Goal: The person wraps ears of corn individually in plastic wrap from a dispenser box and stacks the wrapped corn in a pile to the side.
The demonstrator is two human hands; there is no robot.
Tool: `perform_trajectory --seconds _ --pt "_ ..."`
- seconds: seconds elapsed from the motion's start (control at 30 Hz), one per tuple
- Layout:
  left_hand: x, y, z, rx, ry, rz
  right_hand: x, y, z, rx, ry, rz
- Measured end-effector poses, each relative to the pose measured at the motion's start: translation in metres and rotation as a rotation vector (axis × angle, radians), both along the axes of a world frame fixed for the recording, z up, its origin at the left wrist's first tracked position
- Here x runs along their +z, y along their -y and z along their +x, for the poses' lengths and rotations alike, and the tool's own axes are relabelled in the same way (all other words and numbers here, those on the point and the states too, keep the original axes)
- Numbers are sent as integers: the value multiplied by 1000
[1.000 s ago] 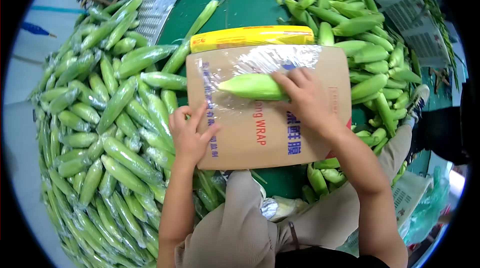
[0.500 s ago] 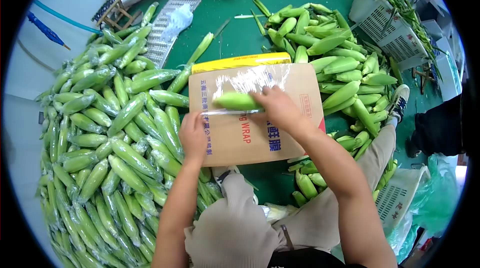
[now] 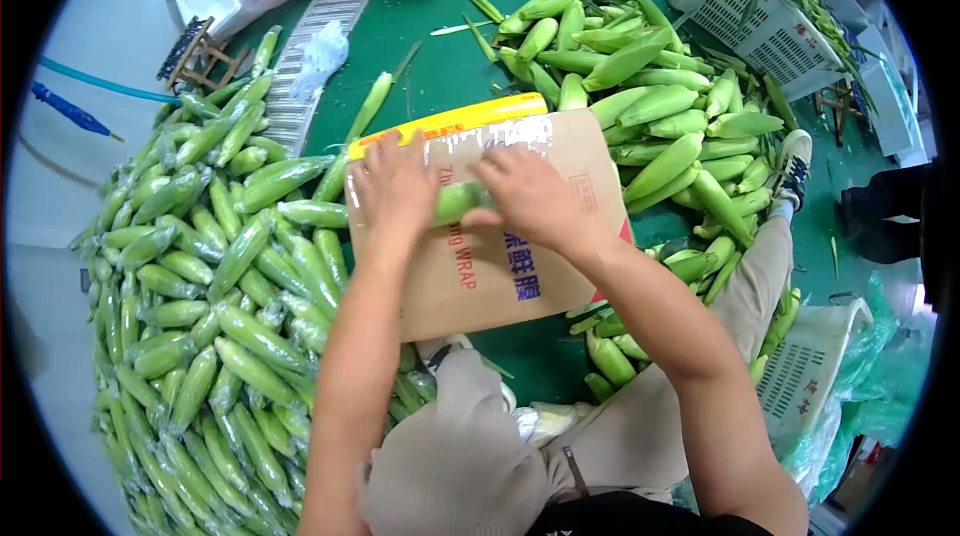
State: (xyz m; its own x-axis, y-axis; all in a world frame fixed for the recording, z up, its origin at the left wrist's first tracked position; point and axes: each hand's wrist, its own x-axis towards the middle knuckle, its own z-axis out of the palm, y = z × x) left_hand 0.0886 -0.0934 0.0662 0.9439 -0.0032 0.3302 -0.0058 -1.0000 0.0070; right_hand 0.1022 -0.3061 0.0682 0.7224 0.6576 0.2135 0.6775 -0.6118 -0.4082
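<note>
Reaching higher than before, left hand (image 3: 398, 186), spread-fingered, hides one end of corn (image 3: 457, 204); right hand (image 3: 525, 194) pinches other. Yellow roll (image 3: 460, 119) beyond cardboard (image 3: 430, 291); wrapped heap (image 3: 262, 336) left.

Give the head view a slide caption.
Left hand and right hand at a green-husked corn ear over printed cardboard, film-wrapped ears left, unwrapped ears right.
</note>
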Motion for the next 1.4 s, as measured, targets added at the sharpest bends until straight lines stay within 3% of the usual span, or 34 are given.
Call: perform_trajectory --seconds 0.1,0.2,0.3,0.4,0.43,0.5,0.6,0.63,0.67,0.77,0.87,1.03,1.1,1.13,1.2,1.23,1.27,1.3,1.33,1.4 --pt "3 -6 38 8 -177 -265 -14 -7 8 13 91 -85" --pt "-15 -17 17 -289 -207 -542 -34 -10 32 -36 86 8" --pt "5 1 -1 -465 -63 -89 -56 -7 57 35 -53 174" --pt "1 -5 10 -445 -96 -158 -20 -17 66 98 -455 74" --pt "-4 -11 10 -414 -205 -197 -12 -17 68 154 -543 147" --pt "1 -17 6 -404 -405 -215 5 -13 66 206 -716 -24" --pt "36 -12 1 -464 -561 -450 -15 -38 83 286 -553 -1" --pt "41 -19 4 -460 -731 -382 -24 -52 93 246 -463 37" --pt "37 -24 7 -439 -893 -296 -22 -47 88 216 -305 343" --pt "25 -18 -8 -483 -914 -343 -57 -56 68 174 -41 -169" --pt "24 -4 -49 -409 -1023 -542 -56 -57 60 181 -109 -187" --pt "23 21 -106 -492 -1211 -550 -33 -54 46 133 -120 -208" --pt "22 33 -126 -548 -1282 -525 -60 -80 23 -39 95 -200" --pt "21 39 -133 -587 -1313 -509 -43 -82 10 -128 200 -194" --pt "19 49 -145 -665 -1358 -470 4 -58 -36 200 -223 -83" --pt "18 56 -148 -701 -1376 -447 7 -26 -98 110 -261 158" --pt "18 63 -150 -734 -1393 -431 -2 -5 -128 166 -573 5" --pt "17 69 -153 -757 -1404 -411 7 26 -166 234 -488 90" --pt "17 76 -154 -779 -1415 -383 23 49 -201 170 -827 -131" --pt "17 78 -155 -800 -1436 -331 -57 62 -268 -92 -804 454"
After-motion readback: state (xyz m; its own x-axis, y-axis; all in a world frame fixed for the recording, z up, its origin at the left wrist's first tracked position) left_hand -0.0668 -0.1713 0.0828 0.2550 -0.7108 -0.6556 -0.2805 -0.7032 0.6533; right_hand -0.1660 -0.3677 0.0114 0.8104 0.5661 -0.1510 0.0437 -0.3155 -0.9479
